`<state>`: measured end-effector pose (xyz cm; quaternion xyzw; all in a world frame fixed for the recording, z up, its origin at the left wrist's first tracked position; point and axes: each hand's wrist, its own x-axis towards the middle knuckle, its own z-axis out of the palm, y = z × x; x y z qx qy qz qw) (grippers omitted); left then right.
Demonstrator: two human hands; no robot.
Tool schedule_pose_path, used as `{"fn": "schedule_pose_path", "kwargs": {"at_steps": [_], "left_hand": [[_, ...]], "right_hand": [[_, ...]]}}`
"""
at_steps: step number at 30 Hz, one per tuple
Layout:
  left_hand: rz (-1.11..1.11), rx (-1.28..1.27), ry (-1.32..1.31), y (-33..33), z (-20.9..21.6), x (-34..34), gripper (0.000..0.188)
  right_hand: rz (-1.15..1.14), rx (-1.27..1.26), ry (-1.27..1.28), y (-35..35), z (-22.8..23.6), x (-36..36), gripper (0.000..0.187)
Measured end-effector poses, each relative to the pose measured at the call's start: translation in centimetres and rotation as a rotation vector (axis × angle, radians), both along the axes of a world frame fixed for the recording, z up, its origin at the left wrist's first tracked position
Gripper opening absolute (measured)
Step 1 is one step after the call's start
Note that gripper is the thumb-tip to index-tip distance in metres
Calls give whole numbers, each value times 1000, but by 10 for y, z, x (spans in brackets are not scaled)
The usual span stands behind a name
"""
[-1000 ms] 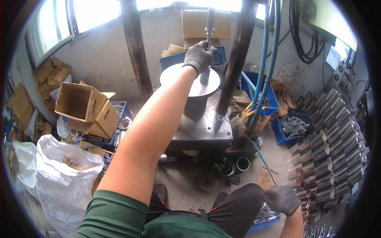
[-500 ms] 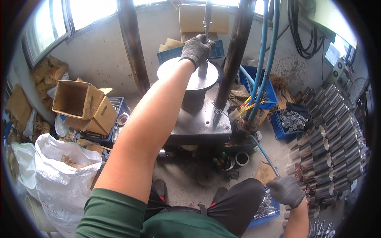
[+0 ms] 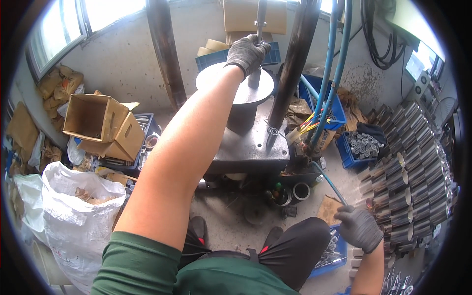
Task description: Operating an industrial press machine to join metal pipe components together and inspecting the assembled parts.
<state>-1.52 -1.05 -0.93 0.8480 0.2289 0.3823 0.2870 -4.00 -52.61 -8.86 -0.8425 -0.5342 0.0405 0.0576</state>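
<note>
My left hand [image 3: 247,53], in a dark grey work glove, reaches far forward. Its fingers close around an upright metal rod [image 3: 261,22], whose thicker lower part [image 3: 254,78] shows beneath the hand. Below it is a round metal plate [image 3: 211,81] on a dark cylinder [image 3: 241,117], standing on the steel machine bed [image 3: 241,147]. Low on the right, my right hand [image 3: 361,228], gloved alike, is wrapped around the end of a thin bluish lever [image 3: 330,184]. The palm side of both hands is hidden.
Two dark columns [image 3: 167,49] [image 3: 297,54] and blue hoses [image 3: 328,73] rise by the bed. Stacked metal tubes [image 3: 408,182] and blue bins of parts [image 3: 351,160] stand right. Cardboard boxes [image 3: 88,118] and a white sack [image 3: 73,221] lie left.
The whole view has shifted slightly. My right hand and the lever's end sit a little higher. My left hand keeps its grip on the rod.
</note>
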Motion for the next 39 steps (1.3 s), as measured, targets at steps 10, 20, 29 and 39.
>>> {"fn": "schedule_pose_path", "kwargs": {"at_steps": [10,20,29,39], "left_hand": [[-54,9,-36,5,-2,3,42],[-22,39,-9,4,-1,1,42],[-90,-56,-65,5,-4,2,43],[-119,-115,-87,9,-7,3,42]], "right_hand": [[-139,862,-345,109,62,126,58],[-23,-92,-54,13,16,27,23],[-68,-222,42,-4,-13,1,21],[-40,72,-7,1,0,9,24]]}}
